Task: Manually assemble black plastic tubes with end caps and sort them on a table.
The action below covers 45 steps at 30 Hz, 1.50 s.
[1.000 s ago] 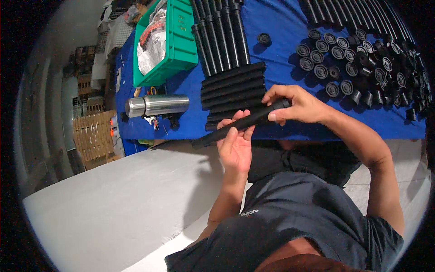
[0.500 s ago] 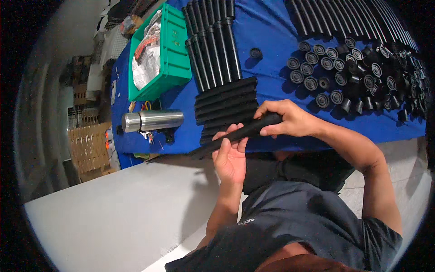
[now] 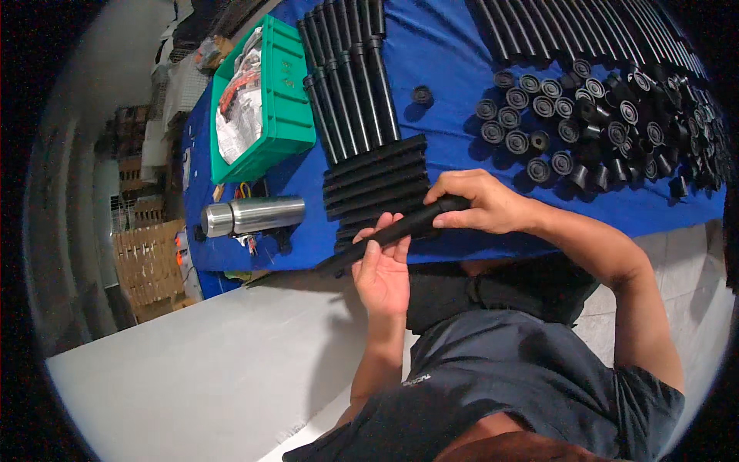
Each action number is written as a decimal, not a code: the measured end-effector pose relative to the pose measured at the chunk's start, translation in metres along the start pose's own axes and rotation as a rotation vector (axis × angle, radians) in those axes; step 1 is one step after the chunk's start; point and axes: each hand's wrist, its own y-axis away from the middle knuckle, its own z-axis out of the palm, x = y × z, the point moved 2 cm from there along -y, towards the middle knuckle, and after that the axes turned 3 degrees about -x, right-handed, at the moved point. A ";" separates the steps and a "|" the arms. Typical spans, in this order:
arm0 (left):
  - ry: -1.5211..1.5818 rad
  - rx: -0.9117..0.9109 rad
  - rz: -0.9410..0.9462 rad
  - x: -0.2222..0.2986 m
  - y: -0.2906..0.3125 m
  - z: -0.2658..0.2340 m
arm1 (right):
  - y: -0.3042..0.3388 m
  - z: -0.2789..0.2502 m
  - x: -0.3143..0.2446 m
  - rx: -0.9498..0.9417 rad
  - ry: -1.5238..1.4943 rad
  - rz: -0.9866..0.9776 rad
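Observation:
A black tube (image 3: pixel 400 226) lies slanted across both of my hands at the near edge of the table, its left end lower and blurred. My left hand (image 3: pixel 382 266) supports it from below, palm up, with the thumb laid over its near side. At the upper right end, my right hand (image 3: pixel 481 202) pinches the tube between thumb and fingers; a slightly thicker dark piece shows there, but I cannot tell whether it is separate. Just beyond my hands is a row of black ridged sleeves (image 3: pixel 375 175), lying side by side.
Several glossy black tubes (image 3: pixel 350 92) lie beyond the sleeves. To the right are many round black rubber caps (image 3: pixel 539 165), with more long tubes (image 3: pixel 554 31) behind. One cap (image 3: pixel 421 95) sits alone. A green crate (image 3: pixel 289 100) and a steel flask (image 3: pixel 265 214) stand left on the blue cloth (image 3: pixel 446 146).
The view has shifted slightly, so the table's things sit a little further left. Both hands keep their hold on the tube, with only slight finger movement at its right end.

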 end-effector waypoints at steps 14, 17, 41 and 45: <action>0.033 -0.056 0.017 0.005 0.002 -0.007 | 0.009 0.007 0.001 -0.095 -0.397 0.295; 0.026 -0.046 0.010 -0.001 0.000 -0.010 | 0.009 0.003 -0.001 -0.115 -0.353 0.323; -0.894 -0.018 0.803 0.132 -0.042 0.036 | 0.008 0.000 0.011 -0.213 -0.709 0.635; -1.306 -0.378 0.635 0.094 -0.072 0.102 | 0.012 0.002 0.007 -0.349 -0.713 0.607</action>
